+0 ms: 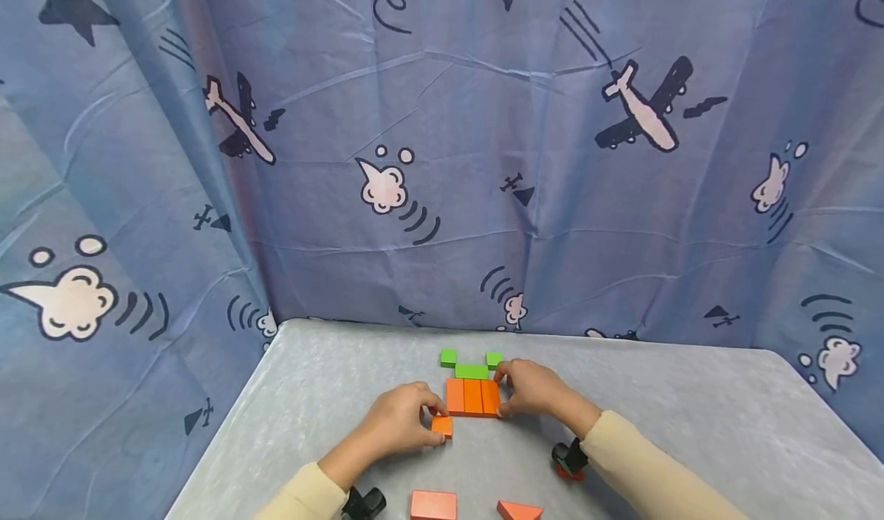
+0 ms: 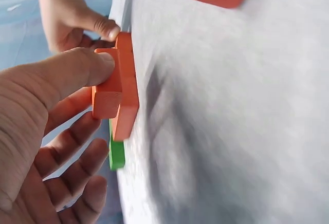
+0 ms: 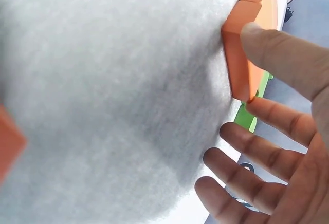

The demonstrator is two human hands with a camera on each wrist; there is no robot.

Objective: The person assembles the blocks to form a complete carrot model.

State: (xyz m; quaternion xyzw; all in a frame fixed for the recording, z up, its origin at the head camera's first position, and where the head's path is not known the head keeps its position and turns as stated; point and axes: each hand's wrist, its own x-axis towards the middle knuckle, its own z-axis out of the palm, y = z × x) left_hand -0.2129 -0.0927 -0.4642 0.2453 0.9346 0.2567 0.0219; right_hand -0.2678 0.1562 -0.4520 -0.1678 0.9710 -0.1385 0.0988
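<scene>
Between thumb and fingers, my left hand point(image 1: 397, 419) pinches a small orange block point(image 1: 442, 426), held close to the near left corner of a row of upright-lying orange blocks point(image 1: 473, 396). In the left wrist view the small block point(image 2: 106, 104) appears raised above the cloth. My right hand point(image 1: 535, 388) holds the rightmost orange block point(image 3: 237, 62) of the row by its ends, thumb at the near corner and index finger at the far one; its other fingers are spread. A green rectangular block point(image 1: 472, 371) lies against the row's far side.
Two small green blocks point(image 1: 448, 357) sit at the green rectangle's far corners. Nearer me lie a pinkish-orange rectangular block point(image 1: 433, 505) and an orange triangular block point(image 1: 519, 511). A red piece point(image 1: 570, 472) shows partly under the right wrist camera. A patterned curtain point(image 1: 442, 198) hangs behind the grey cloth-covered table point(image 1: 311, 405).
</scene>
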